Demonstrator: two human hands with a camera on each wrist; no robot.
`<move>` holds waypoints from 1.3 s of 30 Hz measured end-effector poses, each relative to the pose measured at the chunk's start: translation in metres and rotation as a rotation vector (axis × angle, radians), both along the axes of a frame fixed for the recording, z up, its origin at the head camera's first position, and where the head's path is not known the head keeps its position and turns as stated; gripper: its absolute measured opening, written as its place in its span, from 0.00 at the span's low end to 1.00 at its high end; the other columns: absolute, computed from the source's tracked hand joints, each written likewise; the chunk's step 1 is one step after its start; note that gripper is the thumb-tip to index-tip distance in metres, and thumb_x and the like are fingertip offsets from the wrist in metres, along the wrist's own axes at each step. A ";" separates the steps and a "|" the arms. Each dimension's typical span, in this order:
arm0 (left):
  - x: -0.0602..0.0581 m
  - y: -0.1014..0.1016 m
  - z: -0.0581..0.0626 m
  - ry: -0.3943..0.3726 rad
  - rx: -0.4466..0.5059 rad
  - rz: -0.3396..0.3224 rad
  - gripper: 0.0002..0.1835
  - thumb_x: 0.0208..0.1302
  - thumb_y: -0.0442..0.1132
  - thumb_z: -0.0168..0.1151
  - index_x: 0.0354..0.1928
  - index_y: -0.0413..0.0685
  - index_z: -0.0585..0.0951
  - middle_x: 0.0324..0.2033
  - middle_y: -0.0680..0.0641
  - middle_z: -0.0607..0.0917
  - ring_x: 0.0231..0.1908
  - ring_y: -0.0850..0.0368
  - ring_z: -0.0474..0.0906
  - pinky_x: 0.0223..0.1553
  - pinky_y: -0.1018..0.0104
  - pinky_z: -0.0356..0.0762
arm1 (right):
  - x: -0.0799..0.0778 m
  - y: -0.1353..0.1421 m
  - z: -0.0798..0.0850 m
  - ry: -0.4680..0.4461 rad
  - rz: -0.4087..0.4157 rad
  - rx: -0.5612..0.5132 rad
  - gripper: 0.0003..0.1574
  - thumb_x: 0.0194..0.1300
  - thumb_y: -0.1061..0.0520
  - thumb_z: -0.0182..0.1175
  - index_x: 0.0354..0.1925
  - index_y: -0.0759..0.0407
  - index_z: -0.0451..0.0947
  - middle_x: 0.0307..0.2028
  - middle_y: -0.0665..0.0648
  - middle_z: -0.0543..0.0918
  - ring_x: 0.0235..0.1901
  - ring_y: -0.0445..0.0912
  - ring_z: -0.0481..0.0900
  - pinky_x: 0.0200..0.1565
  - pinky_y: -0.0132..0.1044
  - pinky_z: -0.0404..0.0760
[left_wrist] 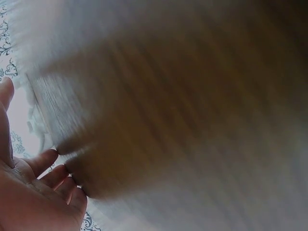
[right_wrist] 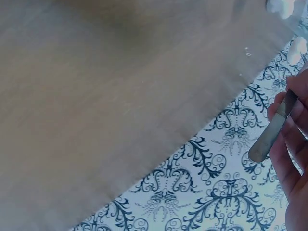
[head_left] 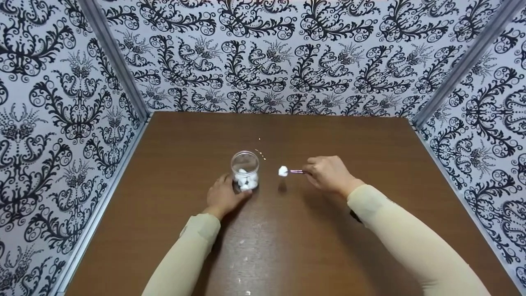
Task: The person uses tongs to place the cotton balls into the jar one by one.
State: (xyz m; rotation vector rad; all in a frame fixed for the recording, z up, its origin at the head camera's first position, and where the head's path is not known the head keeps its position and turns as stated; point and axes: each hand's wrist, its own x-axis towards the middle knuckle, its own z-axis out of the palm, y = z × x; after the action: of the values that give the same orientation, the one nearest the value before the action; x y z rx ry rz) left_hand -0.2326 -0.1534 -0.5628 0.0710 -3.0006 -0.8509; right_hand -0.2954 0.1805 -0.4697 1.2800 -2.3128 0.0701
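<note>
A clear round jar (head_left: 245,162) with several white cotton balls (head_left: 247,181) inside stands on the brown table. My left hand (head_left: 224,195) holds it low at the near left, thumb in front and fingers round the far side. In the left wrist view the fingers (left_wrist: 55,175) curve beside the pale jar at the edge. To the right, my right hand (head_left: 328,174) grips a slim metal fork (head_left: 296,171), its flat rounded handle end (right_wrist: 262,149) showing in the right wrist view. One cotton ball (head_left: 283,171) sits at the fork's tip, above its shadow.
Small shiny specks (head_left: 263,156) lie on the table (head_left: 185,135) behind the jar. Patterned black-and-white walls (head_left: 263,53) enclose the table's back and both sides, with grey metal posts (head_left: 115,57) at the corners.
</note>
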 end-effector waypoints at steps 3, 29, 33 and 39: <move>-0.001 -0.001 -0.002 0.000 0.001 -0.001 0.51 0.62 0.66 0.69 0.78 0.42 0.66 0.73 0.35 0.72 0.72 0.35 0.69 0.70 0.36 0.67 | -0.001 -0.005 0.006 0.011 0.023 -0.015 0.02 0.57 0.60 0.71 0.30 0.52 0.88 0.24 0.50 0.79 0.20 0.47 0.78 0.18 0.45 0.77; -0.004 -0.005 -0.012 0.048 0.022 -0.010 0.50 0.61 0.67 0.69 0.75 0.41 0.70 0.72 0.36 0.73 0.71 0.36 0.70 0.69 0.37 0.69 | -0.005 -0.085 0.037 0.025 0.035 -0.009 0.05 0.63 0.58 0.66 0.31 0.52 0.87 0.27 0.50 0.82 0.24 0.48 0.82 0.21 0.45 0.79; -0.003 -0.003 -0.008 0.043 0.034 -0.005 0.50 0.60 0.66 0.70 0.76 0.42 0.69 0.72 0.36 0.73 0.71 0.36 0.70 0.70 0.38 0.68 | -0.006 -0.090 0.033 0.019 0.036 0.023 0.05 0.64 0.57 0.65 0.32 0.52 0.88 0.28 0.50 0.82 0.24 0.49 0.82 0.22 0.45 0.80; -0.004 -0.003 -0.009 0.032 0.034 -0.003 0.50 0.60 0.66 0.70 0.76 0.43 0.69 0.72 0.36 0.73 0.71 0.35 0.70 0.70 0.37 0.68 | -0.006 -0.092 0.030 0.032 0.043 0.039 0.05 0.63 0.57 0.66 0.32 0.52 0.88 0.28 0.50 0.82 0.23 0.48 0.81 0.22 0.44 0.80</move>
State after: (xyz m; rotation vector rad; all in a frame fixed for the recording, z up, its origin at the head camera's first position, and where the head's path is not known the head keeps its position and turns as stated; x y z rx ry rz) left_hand -0.2368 -0.1567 -0.5722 0.0535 -2.9580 -0.8947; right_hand -0.3011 0.0883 -0.4394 1.3407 -2.2705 0.0183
